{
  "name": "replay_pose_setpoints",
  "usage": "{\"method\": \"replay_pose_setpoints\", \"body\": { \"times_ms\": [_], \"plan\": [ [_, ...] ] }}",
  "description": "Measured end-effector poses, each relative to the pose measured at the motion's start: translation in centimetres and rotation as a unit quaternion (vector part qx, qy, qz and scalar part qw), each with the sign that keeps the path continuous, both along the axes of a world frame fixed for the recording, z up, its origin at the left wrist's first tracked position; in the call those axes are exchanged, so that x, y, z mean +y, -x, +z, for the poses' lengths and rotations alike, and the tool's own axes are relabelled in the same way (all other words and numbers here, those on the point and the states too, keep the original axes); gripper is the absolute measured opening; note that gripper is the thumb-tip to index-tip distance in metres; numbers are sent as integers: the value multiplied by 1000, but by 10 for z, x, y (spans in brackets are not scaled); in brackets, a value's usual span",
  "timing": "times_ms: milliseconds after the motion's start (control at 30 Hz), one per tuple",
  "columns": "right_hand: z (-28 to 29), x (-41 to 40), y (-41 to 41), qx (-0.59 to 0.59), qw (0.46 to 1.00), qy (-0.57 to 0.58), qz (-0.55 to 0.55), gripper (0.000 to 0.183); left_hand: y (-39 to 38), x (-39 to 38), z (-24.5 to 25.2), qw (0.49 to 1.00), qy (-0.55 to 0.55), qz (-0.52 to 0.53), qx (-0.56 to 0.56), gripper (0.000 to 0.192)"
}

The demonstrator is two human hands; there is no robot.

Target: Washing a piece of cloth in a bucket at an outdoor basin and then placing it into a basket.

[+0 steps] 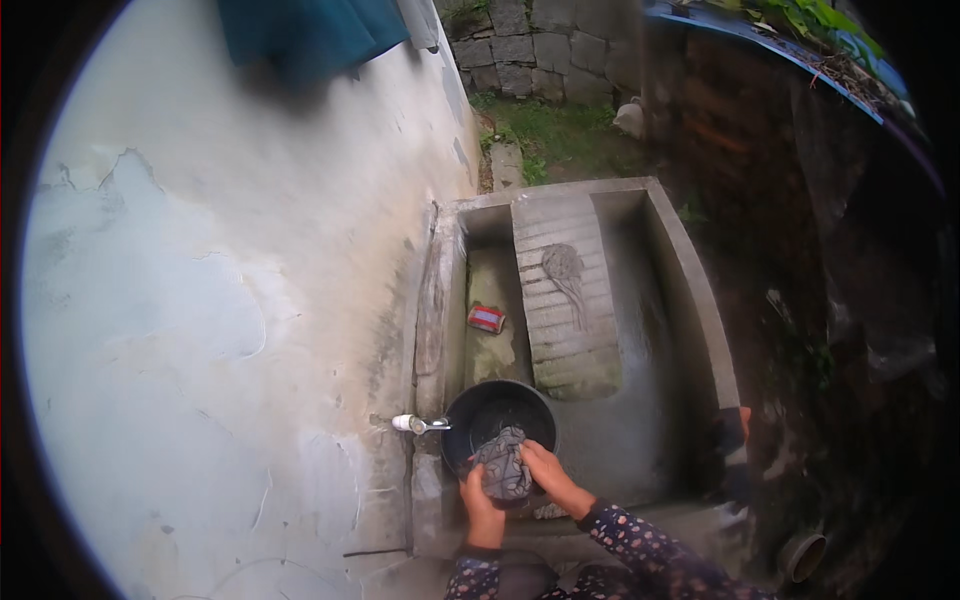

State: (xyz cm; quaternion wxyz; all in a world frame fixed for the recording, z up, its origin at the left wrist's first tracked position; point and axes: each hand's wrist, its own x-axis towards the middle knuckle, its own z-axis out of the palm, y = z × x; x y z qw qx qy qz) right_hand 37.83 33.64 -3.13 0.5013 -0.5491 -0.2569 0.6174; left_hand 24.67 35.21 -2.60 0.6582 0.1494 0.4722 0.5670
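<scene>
Both hands hold a grey patterned cloth [502, 465] over the near part of a round black basin [500, 394]. My left hand [482, 504] grips its left side, with the thumb pointing up along the edge. At the cloth's right side, the fingers of my right hand [551, 474] are closed on the fabric. The inside of the basin is dark, and its near rim is largely hidden by the cloth and hands. A faucet [427, 425] juts from the left, its spout reaching the basin's left rim.
The basin stands inside a concrete wash trough [694, 277] with a ribbed washing slab [566, 352]. On the slab lies a grey clump with trailing strands [562, 262]. A red-and-white packet [486, 319] lies left of it. A plastered wall [225, 300] borders the left; dark teal fabric [315, 37] hangs above.
</scene>
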Motion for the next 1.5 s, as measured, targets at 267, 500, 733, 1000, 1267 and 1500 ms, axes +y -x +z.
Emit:
{"method": "replay_pose_setpoints", "body": {
  "times_ms": [267,500,733,1000,1267,1500],
  "plan": [
    [16,-34,-29,181,983,-6,-22,48,-17,-42,2,996,22,-48,-75,34],
    [14,-70,-55,183,983,20,20,50,-40,-91,21,989,55,-41,-134,39],
    [18,-106,-71,149,988,2,49,23,-55,-129,31,983,91,-56,-150,42],
    [18,-149,-63,119,992,-10,31,20,-46,-170,22,980,83,-74,-163,42],
    [28,-214,1,77,989,-10,125,23,15,-256,47,976,85,-18,-199,41],
    [33,-267,45,23,980,-44,191,26,57,-323,39,975,38,46,-216,43]
  ]
}}
